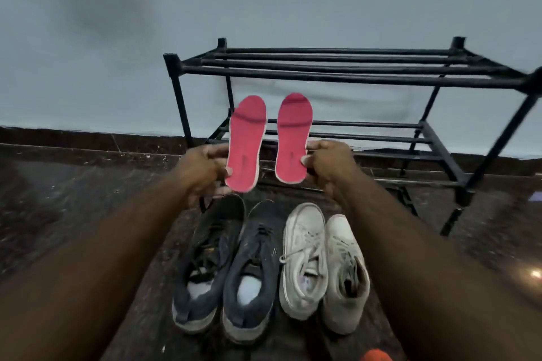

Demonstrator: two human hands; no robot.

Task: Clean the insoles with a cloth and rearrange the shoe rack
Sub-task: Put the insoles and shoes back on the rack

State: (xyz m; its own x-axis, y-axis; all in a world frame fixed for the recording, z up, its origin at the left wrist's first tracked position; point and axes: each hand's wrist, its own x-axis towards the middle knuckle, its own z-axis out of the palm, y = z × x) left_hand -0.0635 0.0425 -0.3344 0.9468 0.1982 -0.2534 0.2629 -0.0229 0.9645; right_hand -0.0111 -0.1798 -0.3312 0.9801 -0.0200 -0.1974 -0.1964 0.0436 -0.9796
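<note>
Two red insoles are held up side by side, toes pointing up, in front of the black shoe rack [346, 70]. My left hand [202, 167] pinches the left insole [245, 143] near its heel. My right hand [328, 163] pinches the right insole [293, 138] at its heel edge. Below them on the floor stand a pair of dark blue sneakers [228, 269] and a pair of white sneakers [325, 267], heels toward me. No cloth shows in view.
The rack's bare metal tiers stand against a pale blue wall [117, 53] with a dark skirting. The floor [73, 190] is dark speckled stone. An orange object [377, 356] peeks in at the bottom edge.
</note>
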